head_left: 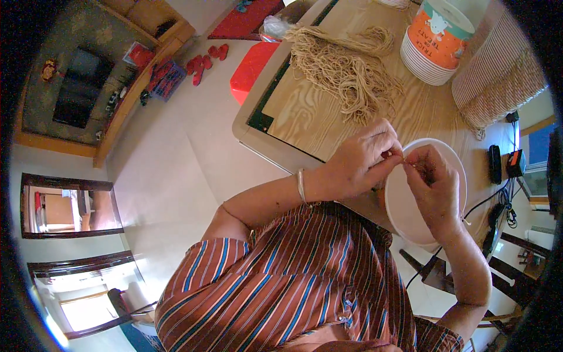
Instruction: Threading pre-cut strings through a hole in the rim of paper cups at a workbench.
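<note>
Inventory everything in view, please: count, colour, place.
Wood-grain table: one, tan, upper right.
String bundle: one, tan, on table.
Printed paper tub stack: one, orange, teal and white, upper right.
Ridged stack: one, tan, far right.
Round tub: one, white, table's near edge.
Cabled devices: several, black, right edge.
Stool-like block: one, red, left of table.
Slippers: several, red, on floor.
Flat screen: one, black, upper left.
Striped shirt: one, brown, lower middle.
Bracelet: one, silver, left wrist.
Left hand: one, bare, at tub's left rim.
Right hand: one, bare, over tub.
</note>
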Motion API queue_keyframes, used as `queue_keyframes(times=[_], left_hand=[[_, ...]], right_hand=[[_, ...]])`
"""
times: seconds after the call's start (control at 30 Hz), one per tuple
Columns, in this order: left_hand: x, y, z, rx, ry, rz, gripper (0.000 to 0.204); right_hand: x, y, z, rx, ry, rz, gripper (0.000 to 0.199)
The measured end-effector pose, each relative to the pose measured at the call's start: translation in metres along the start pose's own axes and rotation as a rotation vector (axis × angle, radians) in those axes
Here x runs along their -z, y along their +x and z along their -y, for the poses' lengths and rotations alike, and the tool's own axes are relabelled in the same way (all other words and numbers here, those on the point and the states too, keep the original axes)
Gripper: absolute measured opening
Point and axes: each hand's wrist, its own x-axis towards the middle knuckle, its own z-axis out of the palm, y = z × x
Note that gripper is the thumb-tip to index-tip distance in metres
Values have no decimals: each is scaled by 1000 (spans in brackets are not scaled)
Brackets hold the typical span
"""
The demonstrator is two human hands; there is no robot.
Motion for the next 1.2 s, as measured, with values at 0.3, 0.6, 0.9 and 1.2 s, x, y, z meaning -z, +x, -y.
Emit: queue_keyframes(times=[0.3, 0.6, 0.9, 1.2], left_hand=[[2, 5, 4, 17, -3, 24, 19], [11, 11, 8, 23, -10, 147, 27], [19, 15, 13, -2, 2, 249, 38], [23, 22, 14, -82, -3, 326, 13]], right_hand=[[4, 1, 13, 309, -344, 41, 14], [3, 1, 11, 321, -355, 21, 15], [4, 2, 8, 334, -328, 50, 10], [7, 11, -12, -38, 80, 167, 6]])
